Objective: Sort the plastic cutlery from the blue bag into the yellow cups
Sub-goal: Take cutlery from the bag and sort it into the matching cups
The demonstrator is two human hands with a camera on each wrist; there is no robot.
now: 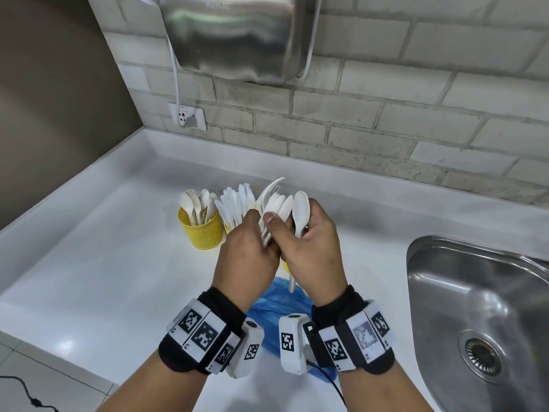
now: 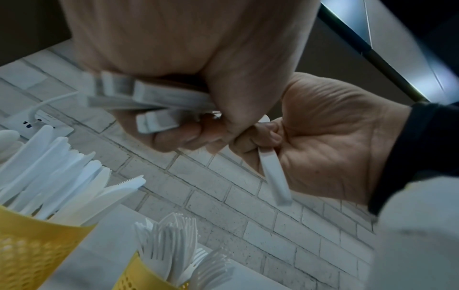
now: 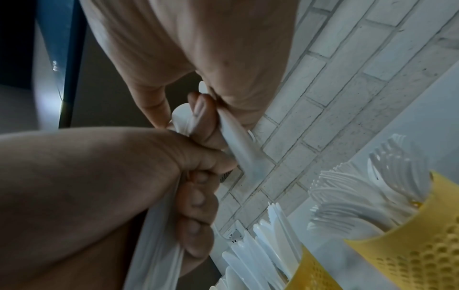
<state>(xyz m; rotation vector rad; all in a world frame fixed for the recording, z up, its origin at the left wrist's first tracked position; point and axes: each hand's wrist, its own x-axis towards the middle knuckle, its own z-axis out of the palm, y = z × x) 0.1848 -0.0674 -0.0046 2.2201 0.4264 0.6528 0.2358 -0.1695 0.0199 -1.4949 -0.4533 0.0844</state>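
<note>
Both hands are raised together over the white counter. My left hand [image 1: 252, 242] grips a bundle of white plastic forks and spoons [image 1: 274, 203] by the handles [image 2: 149, 102]. My right hand [image 1: 309, 233] pinches a single white spoon [image 1: 301, 209], its handle [image 2: 273, 176] hanging below the palm. Behind them stand yellow mesh cups: one with spoons [image 1: 202, 227], one with knives [image 2: 32, 245], one with forks [image 3: 410, 255], the last mostly hidden in the head view. The crumpled blue bag [image 1: 285, 307] lies on the counter under my wrists.
A steel sink [image 1: 475, 292] is set into the counter at right. A metal hand dryer [image 1: 237, 34] hangs on the brick wall, with its cord plugged into an outlet [image 1: 187, 115]. A black cable [image 1: 23, 391] lies at the bottom left.
</note>
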